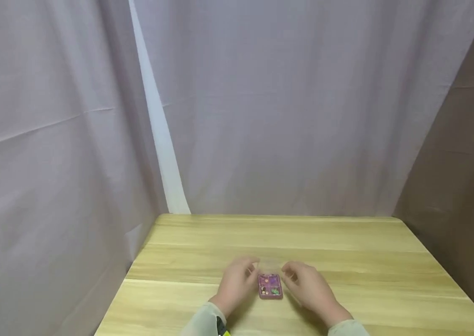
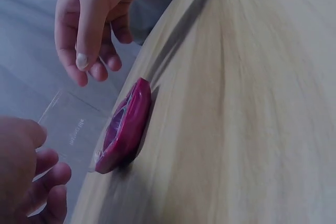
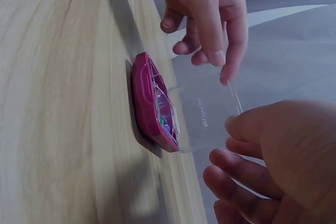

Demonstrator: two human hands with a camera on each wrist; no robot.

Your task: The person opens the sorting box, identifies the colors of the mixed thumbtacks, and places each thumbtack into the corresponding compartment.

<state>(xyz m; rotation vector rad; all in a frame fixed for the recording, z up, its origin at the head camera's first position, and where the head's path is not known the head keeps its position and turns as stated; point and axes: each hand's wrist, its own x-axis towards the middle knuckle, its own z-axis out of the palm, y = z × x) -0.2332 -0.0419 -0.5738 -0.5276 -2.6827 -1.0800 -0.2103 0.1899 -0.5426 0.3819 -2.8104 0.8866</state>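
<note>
A small magenta box lies on the table between my hands, its inside divided into compartments with small green, gold and purple pieces. Its clear lid, printed with small white lettering, stands raised on the hinge. To the left of the box, my left hand has its fingers loosely bent, the index fingertip right at the lid's corner in the right wrist view. My right hand is on the other side, fingers relaxed and spread, with the thumb overlapping the lid's edge. Neither hand is wrapped round the box.
The wooden table has rounded far corners. Grey curtains hang behind it and at the left, with a pale gap between them. A darker brown curtain borders the right side.
</note>
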